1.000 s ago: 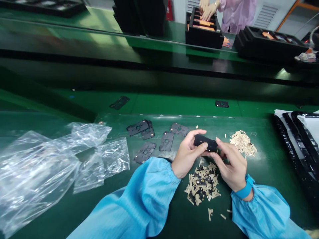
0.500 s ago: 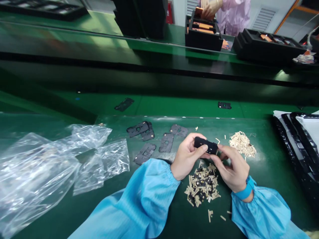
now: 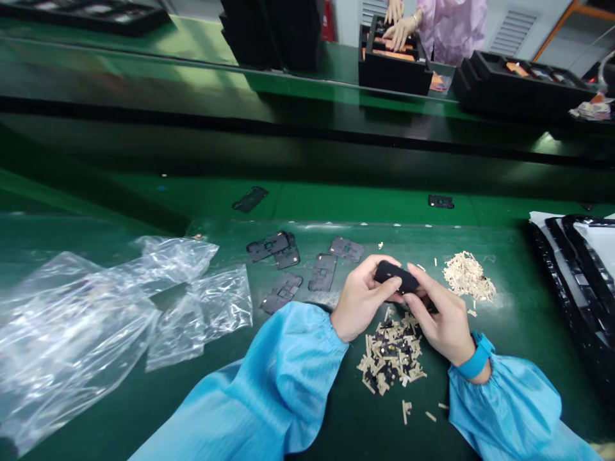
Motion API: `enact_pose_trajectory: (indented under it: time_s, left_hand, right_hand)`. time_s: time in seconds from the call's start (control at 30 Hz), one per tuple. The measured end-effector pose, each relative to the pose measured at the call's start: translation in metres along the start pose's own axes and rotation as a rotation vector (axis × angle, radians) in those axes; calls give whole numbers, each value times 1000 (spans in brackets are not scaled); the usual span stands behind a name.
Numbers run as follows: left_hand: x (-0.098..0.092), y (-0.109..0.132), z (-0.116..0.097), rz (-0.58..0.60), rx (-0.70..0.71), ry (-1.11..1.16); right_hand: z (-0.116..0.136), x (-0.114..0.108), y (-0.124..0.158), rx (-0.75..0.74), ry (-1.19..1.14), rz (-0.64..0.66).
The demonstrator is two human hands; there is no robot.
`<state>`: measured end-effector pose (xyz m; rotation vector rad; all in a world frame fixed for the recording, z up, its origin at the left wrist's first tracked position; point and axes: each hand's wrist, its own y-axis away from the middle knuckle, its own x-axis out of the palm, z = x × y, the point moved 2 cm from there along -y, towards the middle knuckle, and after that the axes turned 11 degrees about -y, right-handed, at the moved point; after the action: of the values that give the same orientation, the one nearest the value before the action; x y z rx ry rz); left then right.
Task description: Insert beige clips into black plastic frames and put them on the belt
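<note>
Having shifted, right hand [image 3: 444,314] is pinching the part [image 3: 387,270] with left hand [image 3: 361,296]; strips [image 3: 393,352] are lying heaped, work seems unfinished.

No text, label, brand, number or sign can be read on anything in view.

Light moderate on the smooth green tabletop [image 3: 509,339], dim behind it.
Relative to the loose heap of pale beige strips [image 3: 468,275]: faint sheen just right; held oblong black plastic piece [image 3: 389,270], near left, underexposed, detail lost; crumpled clear plastic bag [image 3: 96,314], far left, white glare, soft outline; glossy green shelf [image 3: 158,80], beyond, yellowish glare, deep shadow beneath. Wide-angle stretching at edges.
</note>
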<state>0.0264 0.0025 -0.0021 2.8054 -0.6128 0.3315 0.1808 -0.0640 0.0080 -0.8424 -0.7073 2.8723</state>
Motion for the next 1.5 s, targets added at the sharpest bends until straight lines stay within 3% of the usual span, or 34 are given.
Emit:
enact_pose_trajectory:
  time_s: [0.13, 0.23, 0.33, 0.43, 0.6, 0.63, 0.67, 0.73, 0.87, 0.97, 1.1, 1.5]
  left_hand:
    - [-1, -1, 1, -21, 4, 10]
    - [0, -2, 0, -17, -6, -7]
    - [3, -1, -2, 59, -36, -100]
    - [5, -2, -4, 95, -18, -124]
    - [-6, -9, -5, -250, 129, 17]
    - [-7, -11, -4, -307, 146, 44]
    - [-9, -12, -4, -345, 156, 63]
    - [-9, -14, -3, -375, 168, 74]
    - [-8, -14, -2, -353, 173, 67]
    - [-7, -13, -1, -337, 174, 64]
    - [-6, -13, 0, -334, 174, 56]
    - [-6, -13, -1, -325, 174, 25]
  right_hand:
    - [0, 2, 1, 35, -24, 15]
    - [-1, 1, 0, 193, -151, -52]
    - [-3, -4, -5, 379, -314, -111]
    - [-8, -13, -10, 568, -461, 34]
    - [-12, -25, -13, 817, -607, 272]
    - [-13, -26, -15, 826, -639, 206]
    - [-12, -25, -16, 787, -691, 98]
    - [-10, -19, -18, 700, -756, 21]
    - [-6, -4, -13, 619, -496, 196]
    - [-1, 1, -10, 408, -173, 364]
    - [6, 6, -9, 270, -25, 506]
    - [11, 9, -5, 210, 71, 596]
